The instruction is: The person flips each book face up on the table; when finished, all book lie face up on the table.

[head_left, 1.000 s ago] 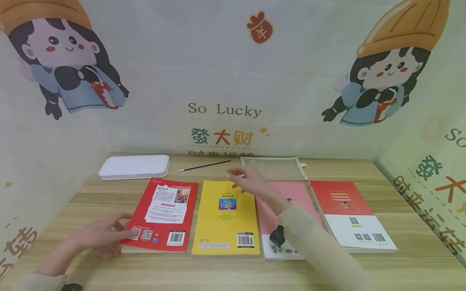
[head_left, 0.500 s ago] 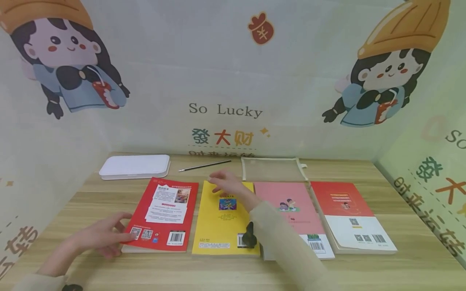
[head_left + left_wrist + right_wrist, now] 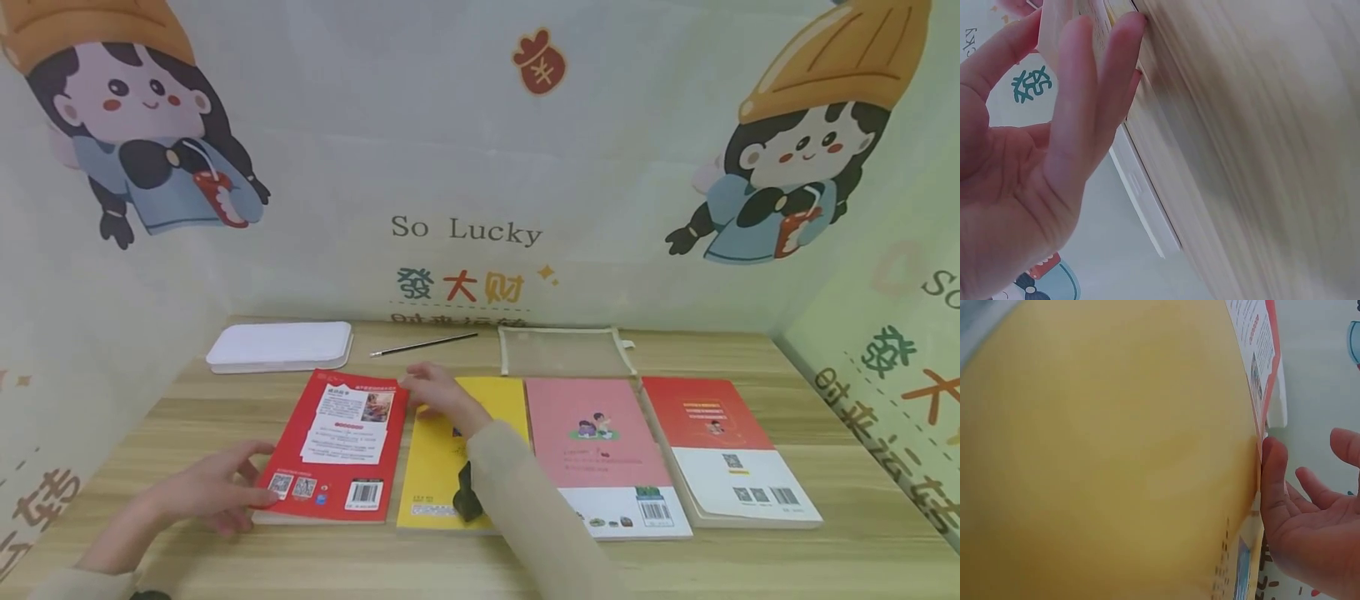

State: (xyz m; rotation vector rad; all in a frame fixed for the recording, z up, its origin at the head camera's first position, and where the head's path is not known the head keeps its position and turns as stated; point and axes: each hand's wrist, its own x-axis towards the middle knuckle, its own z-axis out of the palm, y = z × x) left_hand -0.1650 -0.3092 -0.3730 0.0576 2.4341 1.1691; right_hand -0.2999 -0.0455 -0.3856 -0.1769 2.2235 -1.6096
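Note:
A red book, back cover up, lies at the left of a row on the table. My left hand is at its lower left side, one digit tip resting on the cover corner. In the left wrist view, the fingers stretch fairly straight toward the page edges. My right hand reaches over the top of a yellow book, its fingertips right at the red book's upper right corner. The right wrist view shows the fingers loosely bent beside the yellow cover. The right sleeve hides part of the yellow book.
Right of these lie a pink and white book and a red and white book. Behind the row are a white case, a pencil and a mesh pouch. A printed cloth backdrop stands behind the table.
My right hand has moved left, from between the pink and yellow books across the yellow one to the red book's upper right corner. The left hand has stayed in place.

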